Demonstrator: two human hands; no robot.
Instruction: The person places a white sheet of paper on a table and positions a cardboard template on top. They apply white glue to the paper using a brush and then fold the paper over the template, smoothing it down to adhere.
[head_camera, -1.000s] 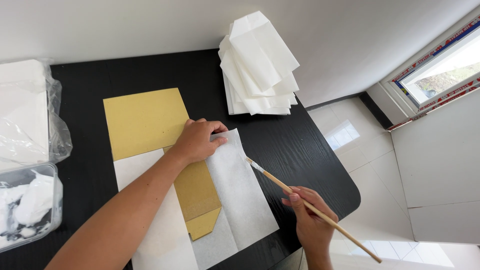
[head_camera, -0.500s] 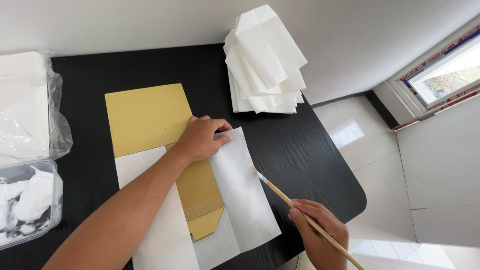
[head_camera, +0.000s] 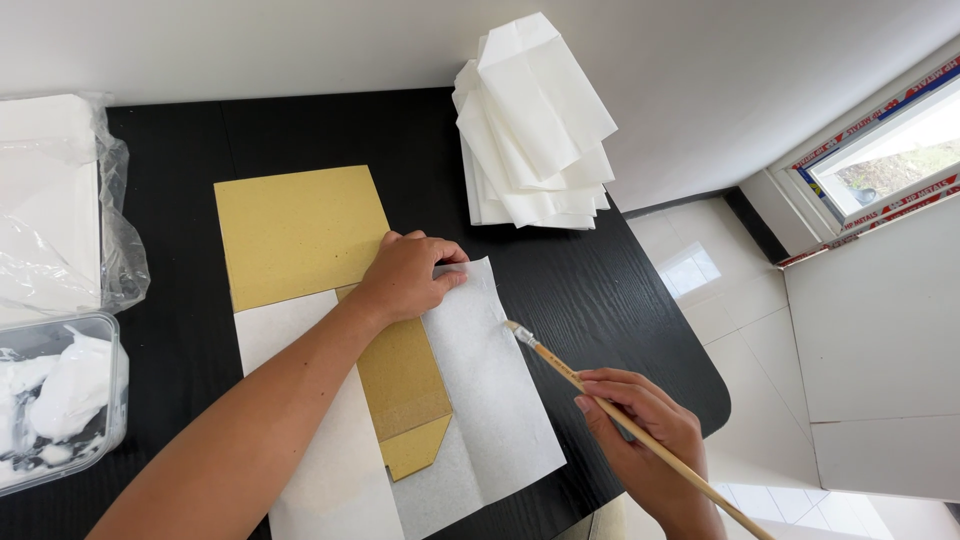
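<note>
My left hand (head_camera: 408, 276) presses flat on the top edge of a white paper sheet (head_camera: 490, 400) that lies folded around a tan cardboard piece (head_camera: 300, 232) on the black table (head_camera: 600, 290). A narrower strip of the cardboard (head_camera: 405, 385) shows between the two white flaps, ending in a pointed tip. My right hand (head_camera: 640, 430) grips a long wooden brush (head_camera: 600, 400) whose wet bristle tip touches the right edge of the white flap, just right of my left hand.
A stack of folded white paper bags (head_camera: 535, 130) stands at the table's back right. A clear plastic tub of white paste (head_camera: 55, 400) sits at the left edge, with plastic-wrapped white sheets (head_camera: 50, 200) behind it. Beyond the table's right edge are a tiled floor and a window.
The brush tip has slid down along the right edge of the white flap, with my right hand drawing back toward me. My left hand stays pressed on the paper.
</note>
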